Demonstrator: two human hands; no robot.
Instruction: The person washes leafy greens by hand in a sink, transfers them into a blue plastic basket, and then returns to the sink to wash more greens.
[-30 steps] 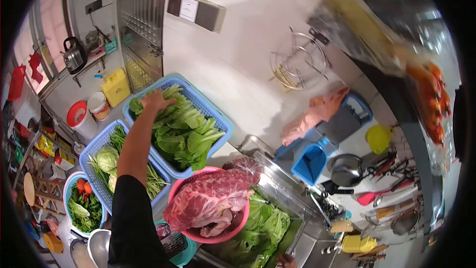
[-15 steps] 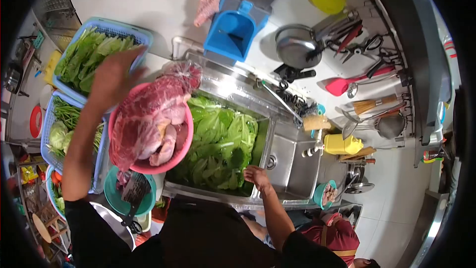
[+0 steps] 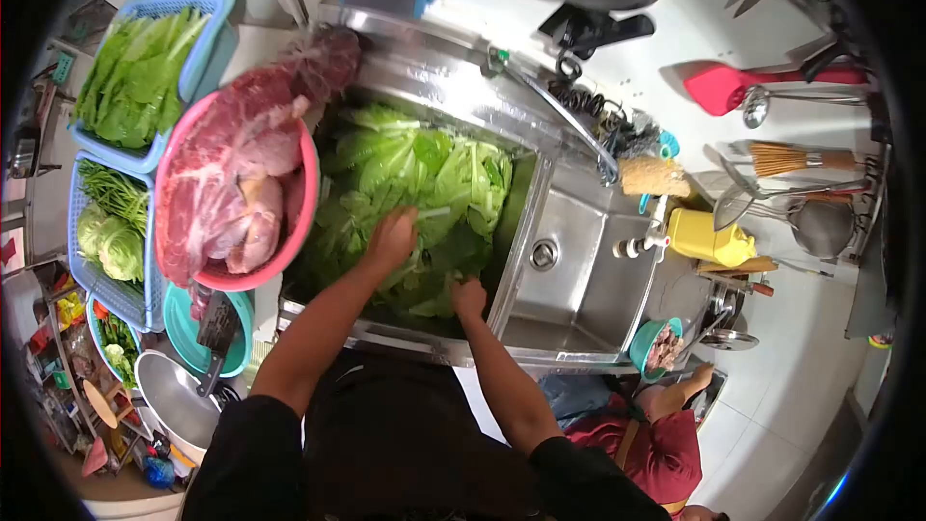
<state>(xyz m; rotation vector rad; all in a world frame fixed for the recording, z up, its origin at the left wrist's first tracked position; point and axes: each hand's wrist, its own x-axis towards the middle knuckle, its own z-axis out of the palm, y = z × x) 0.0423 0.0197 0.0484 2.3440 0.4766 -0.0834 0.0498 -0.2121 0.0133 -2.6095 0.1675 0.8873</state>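
Observation:
Leafy greens [image 3: 424, 159] fill the water-filled left basin of the steel sink [image 3: 521, 260]. Among the leaves is my left hand [image 3: 391, 239], its fingers curled round a leafy green with a pale stem showing beside them. My right hand [image 3: 470, 298] is closed on a dark green leaf near the basin's front right corner. Left of the basin, a pink bowl [image 3: 311, 207] carries large pieces of raw meat [image 3: 227, 164] and rests apart from both hands. Beyond it, more leafy greens lie in a blue basket [image 3: 227, 14].
A second blue basket [image 3: 154, 280] contains cabbage and green stalks. A cleaver [image 3: 214, 323] lies across a teal bowl [image 3: 178, 333]. Right of the sink stand a yellow jug [image 3: 709, 236] and a small teal bowl of meat [image 3: 640, 352]. A person in red [image 3: 666, 453] is at lower right.
My left hand has come from above the blue basket down into the basin. My right hand has moved from the basin's edge onto the leaves and closed. The view has shifted.

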